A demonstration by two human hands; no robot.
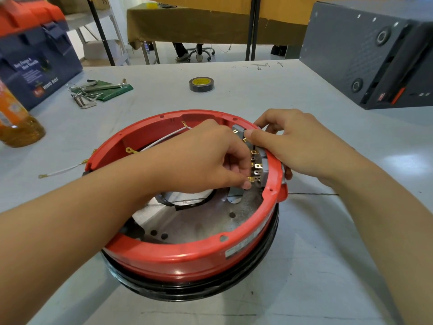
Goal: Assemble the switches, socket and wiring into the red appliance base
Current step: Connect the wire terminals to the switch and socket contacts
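Left hand (206,158) fingers curled, pinching; right hand (297,141) curled, thumb pressing; both forearms extended forward.

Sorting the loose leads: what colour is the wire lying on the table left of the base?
White wire with a brass-coloured ring terminal, seen in the head view.

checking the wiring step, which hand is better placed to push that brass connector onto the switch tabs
Left. The left hand already pinches the brass connector right at the switch tabs inside the red base. The right hand is busy steadying the switch block at the rim.
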